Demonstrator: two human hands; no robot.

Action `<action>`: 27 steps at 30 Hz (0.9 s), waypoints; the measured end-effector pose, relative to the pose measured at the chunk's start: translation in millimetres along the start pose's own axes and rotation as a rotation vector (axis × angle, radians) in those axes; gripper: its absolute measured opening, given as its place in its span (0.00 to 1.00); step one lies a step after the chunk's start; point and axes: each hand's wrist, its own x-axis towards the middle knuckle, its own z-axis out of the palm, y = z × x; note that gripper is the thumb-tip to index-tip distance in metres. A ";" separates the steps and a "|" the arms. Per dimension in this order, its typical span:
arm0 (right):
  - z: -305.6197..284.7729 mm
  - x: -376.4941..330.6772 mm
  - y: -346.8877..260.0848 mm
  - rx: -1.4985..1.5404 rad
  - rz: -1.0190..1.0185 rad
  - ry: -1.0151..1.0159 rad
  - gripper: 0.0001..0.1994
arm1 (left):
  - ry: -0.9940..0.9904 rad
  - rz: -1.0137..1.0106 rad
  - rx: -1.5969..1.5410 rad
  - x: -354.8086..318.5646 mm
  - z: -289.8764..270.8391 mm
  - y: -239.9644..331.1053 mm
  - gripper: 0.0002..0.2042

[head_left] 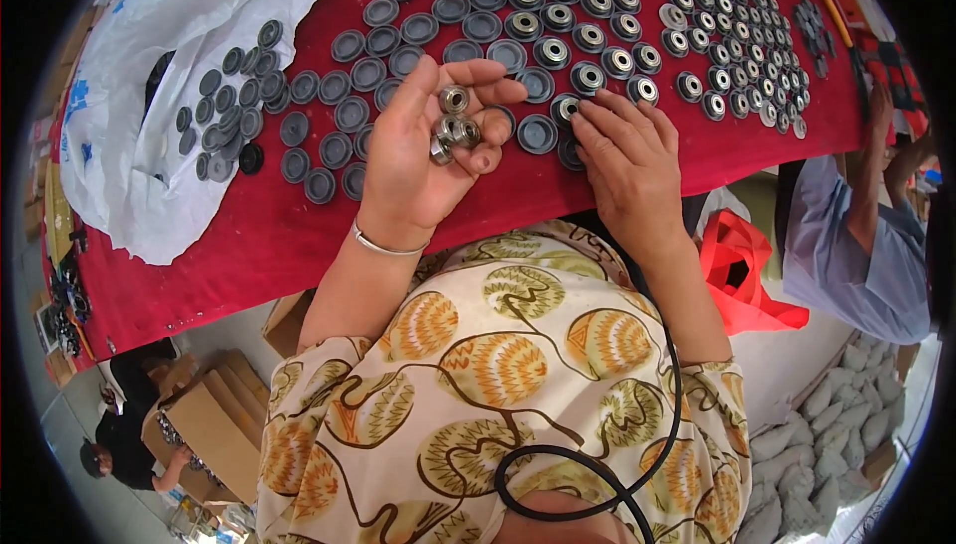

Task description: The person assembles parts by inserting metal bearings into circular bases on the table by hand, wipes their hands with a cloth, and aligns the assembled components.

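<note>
A black cable [588, 464] loops across the patterned blouse [498, 365] closest to the lens, and above it both forearms reach to the red table [249, 235]. The left hand [428, 145] is turned palm up, fingers curled loosely around a small heap of metal bearings [453, 129]; one more sits out near its fingertips, so the hand is cupped on them rather than clamped. A thin bangle [383, 245] rings that wrist. The right hand [622, 150] lies palm down just beside it, fingertips pressed together on a bearing [568, 108] seated in a dark disc [538, 133] at the near edge of the rows; whether it pinches the bearing or only pushes it I cannot tell. It looks like the filling step: bearings go from the cupped hand into the discs one at a time. The rows to the right already show silver centres [597, 46], while those to the left [398, 36] are plain dark, so the work seems roughly half done. The next move probably calls for a fresh bearing picked out of the left palm and centred squarely on an unfilled disc. More loose discs lie on a white plastic bag [149, 145] at far left, smaller filled ones [742, 56] sit at far right, and another person's sleeve [846, 245] shows beyond.
</note>
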 end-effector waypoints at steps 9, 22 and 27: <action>2.8 5.5 -17.8 -0.147 -0.027 -0.054 0.19 | -0.049 -0.036 0.002 5.1 2.8 -9.2 0.24; -0.5 20.9 -36.5 0.176 -0.093 0.160 0.16 | -0.112 -0.067 -0.106 -1.4 19.1 -23.9 0.31; 5.2 19.7 -37.3 0.220 -0.071 0.162 0.16 | -0.136 -0.072 -0.116 -2.5 16.7 -27.0 0.32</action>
